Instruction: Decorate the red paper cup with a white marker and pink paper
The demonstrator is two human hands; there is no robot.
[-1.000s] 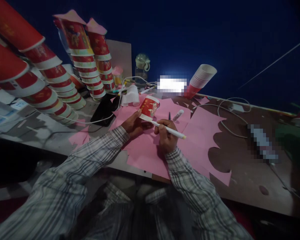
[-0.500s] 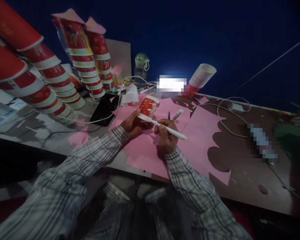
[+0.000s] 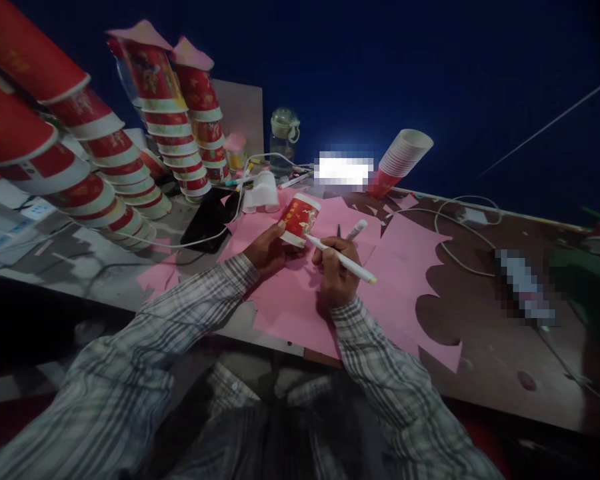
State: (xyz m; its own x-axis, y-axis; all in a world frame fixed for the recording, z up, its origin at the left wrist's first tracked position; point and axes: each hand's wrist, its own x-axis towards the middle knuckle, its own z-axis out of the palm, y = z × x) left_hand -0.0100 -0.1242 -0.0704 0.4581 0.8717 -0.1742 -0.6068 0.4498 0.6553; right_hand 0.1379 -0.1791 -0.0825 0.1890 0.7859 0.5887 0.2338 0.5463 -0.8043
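Note:
My left hand (image 3: pixel 269 251) is closed around a red paper cup (image 3: pixel 300 217) with gold writing and a white rim band, held tilted on its side above pink paper (image 3: pixel 290 320). In my right hand (image 3: pixel 337 270) is a white marker pen (image 3: pixel 353 267) with a yellowish end cap. Its tip points at the cup's lower right edge; whether it touches, I cannot tell. Just behind my right hand lie a white pen cap or short marker (image 3: pixel 359 229) and a small dark object (image 3: pixel 339 231).
Tall stacks of red cups (image 3: pixel 167 133) with pink paper cones rise at the left. A nested cup stack (image 3: pixel 405 157) leans at the back right. A bottle (image 3: pixel 284 137), a white cup (image 3: pixel 261 192), a black pouch (image 3: pixel 207 220) and a cable (image 3: pixel 460 260) lie about.
The cup has turned slightly in my left hand and shifted a little right. The marker's tip has moved slightly right along the cup's lower edge.

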